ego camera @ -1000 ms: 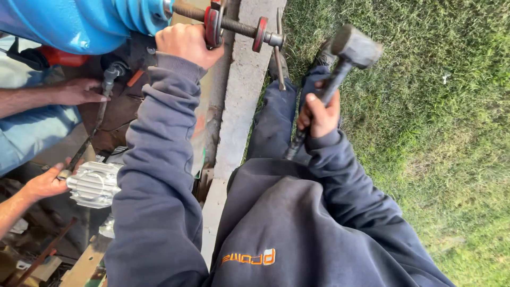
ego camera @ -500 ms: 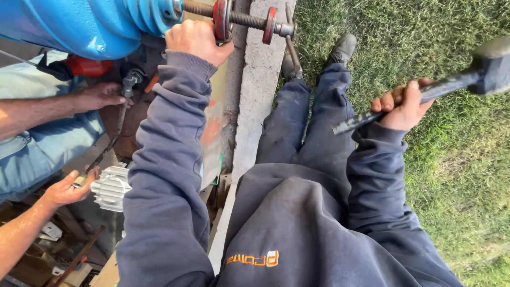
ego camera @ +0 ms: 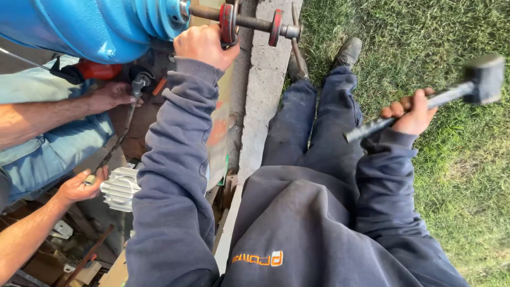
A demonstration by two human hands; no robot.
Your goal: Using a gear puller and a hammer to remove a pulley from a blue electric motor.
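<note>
My left hand grips a red puller part on a threaded rod that sticks out of a big blue machine housing. A second red disc sits further along the rod. My right hand is shut on the metal handle of a heavy hammer, held out to the right over the grass, well away from the rod. I wear a dark blue sweatshirt and dark trousers.
A concrete block edge runs down the middle between machine and grass. At left, another person's two hands hold a long ratchet wrench near a ribbed silver casting. My shoe rests on the grass.
My right hand has swung the hammer from close to the rod end out to the right over the grass. My left hand has kept its hold on the red part.
</note>
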